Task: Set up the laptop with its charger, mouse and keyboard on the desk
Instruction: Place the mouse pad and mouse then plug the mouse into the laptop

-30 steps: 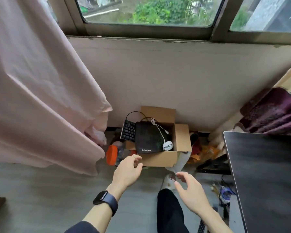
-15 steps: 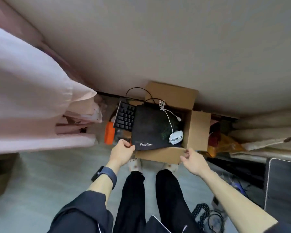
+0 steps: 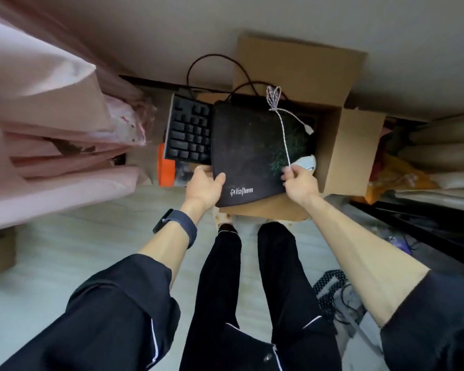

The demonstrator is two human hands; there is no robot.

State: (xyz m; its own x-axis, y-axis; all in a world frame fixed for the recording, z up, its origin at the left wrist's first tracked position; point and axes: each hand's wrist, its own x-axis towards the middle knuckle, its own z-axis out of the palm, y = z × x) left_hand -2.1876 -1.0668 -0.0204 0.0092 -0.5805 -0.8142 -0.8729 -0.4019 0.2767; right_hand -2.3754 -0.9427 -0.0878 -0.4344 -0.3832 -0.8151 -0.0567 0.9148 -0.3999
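An open cardboard box (image 3: 343,145) stands on the floor against the wall. On top of it lies a black mouse pad (image 3: 249,148) with white lettering. My left hand (image 3: 205,186) grips its near left corner, thumb on top. My right hand (image 3: 299,180) pinches the pad's near right edge together with the white braided cable (image 3: 283,135) of the white mouse (image 3: 307,162), which sits half hidden behind that hand. A black keyboard (image 3: 189,132) sticks out of the box to the left, its black cable looping behind. No laptop or charger shows.
Pink curtain fabric (image 3: 46,124) hangs and bunches at the left. An orange object (image 3: 165,170) sits beside the box. Bags and clutter (image 3: 402,172) fill the right, with tangled cables (image 3: 335,293) by my right leg. My legs stand just before the box.
I have bent down closer to the box. My hands went from its front rim to the mouse pad: the left took its near corner, the right closed on the edge and mouse cable.
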